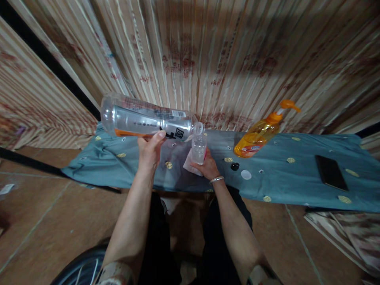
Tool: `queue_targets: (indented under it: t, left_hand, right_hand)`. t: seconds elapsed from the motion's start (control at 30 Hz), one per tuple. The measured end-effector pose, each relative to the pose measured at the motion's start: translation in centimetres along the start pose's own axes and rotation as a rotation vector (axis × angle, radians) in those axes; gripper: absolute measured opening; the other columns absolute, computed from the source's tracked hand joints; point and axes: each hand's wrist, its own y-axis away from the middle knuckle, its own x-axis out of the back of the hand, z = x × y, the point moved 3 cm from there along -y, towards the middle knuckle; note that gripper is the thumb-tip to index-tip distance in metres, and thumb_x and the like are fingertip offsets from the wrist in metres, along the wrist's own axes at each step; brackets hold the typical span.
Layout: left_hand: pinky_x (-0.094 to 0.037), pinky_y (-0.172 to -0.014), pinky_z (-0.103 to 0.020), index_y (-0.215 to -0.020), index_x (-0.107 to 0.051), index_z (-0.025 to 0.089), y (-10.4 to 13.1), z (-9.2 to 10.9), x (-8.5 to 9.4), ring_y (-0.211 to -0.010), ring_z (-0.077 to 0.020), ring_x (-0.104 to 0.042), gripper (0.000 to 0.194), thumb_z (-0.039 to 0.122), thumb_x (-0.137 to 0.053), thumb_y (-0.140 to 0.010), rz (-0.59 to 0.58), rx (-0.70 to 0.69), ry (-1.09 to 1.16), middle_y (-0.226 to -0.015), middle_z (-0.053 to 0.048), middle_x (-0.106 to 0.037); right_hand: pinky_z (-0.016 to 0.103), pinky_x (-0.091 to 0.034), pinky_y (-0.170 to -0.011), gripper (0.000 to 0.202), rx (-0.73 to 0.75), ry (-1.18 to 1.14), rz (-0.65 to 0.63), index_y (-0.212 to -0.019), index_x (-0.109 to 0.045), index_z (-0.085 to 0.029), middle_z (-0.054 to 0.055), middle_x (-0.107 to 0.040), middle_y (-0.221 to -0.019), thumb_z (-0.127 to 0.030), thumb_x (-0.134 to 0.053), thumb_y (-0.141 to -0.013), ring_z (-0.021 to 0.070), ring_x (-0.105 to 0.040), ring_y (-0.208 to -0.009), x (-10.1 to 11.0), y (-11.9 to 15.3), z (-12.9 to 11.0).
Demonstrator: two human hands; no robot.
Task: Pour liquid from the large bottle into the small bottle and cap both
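Observation:
My left hand (150, 150) is closed around a large clear plastic bottle (136, 118) with a silver, black and orange label. The bottle lies almost level in the air, its open neck pointing right. That mouth meets the top of a small clear bottle (198, 149), which stands nearly upright. My right hand (209, 166), with a silver bangle at the wrist, grips the small bottle low down. A pale pink cloth or tissue (191, 166) shows beside its base. Whether liquid runs between the two bottles I cannot make out.
On the blue-green patterned cloth (282, 178) stand a yellow dish soap pump bottle (257, 136), a small black cap (234, 166), a white disc (246, 174) and a dark phone (331, 173). A striped curtain (190, 59) hangs behind. Black metal bars (50, 63) cross at left.

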Motion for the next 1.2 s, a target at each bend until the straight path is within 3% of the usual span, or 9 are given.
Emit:
queue_targets:
  t: [0.33, 1.2]
  left_hand:
    - [-0.056, -0.074, -0.037, -0.068, -0.063, 0.018, -0.12, -0.14, 0.25, -0.066, -0.0152, -0.064, 0.034, 0.035, -0.086, -0.049, -0.044, -0.017, -0.027, -0.067, 0.002, -0.063]
    - [-0.055, -0.074, -0.037, -0.068, -0.059, 0.019, -0.26, -0.15, 0.15, -0.068, -0.0162, -0.063, 0.037, 0.036, -0.085, -0.048, -0.035, -0.023, -0.045, -0.065, 0.003, -0.059]
  right_hand:
    - [0.041, -0.053, -0.099, 0.104, 0.019, 0.02, 0.006, -0.149, -0.026, -0.013, 0.018, -0.063, -0.133, -0.038, -0.084, -0.066, 0.0315, -0.066, -0.117, -0.04, -0.08, 0.26]
    - [0.044, -0.052, -0.1, 0.105, 0.027, 0.017, 0.001, -0.149, -0.025, -0.013, 0.018, -0.062, -0.134, -0.038, -0.084, -0.066, 0.0327, -0.064, -0.119, 0.01, -0.09, 0.19]
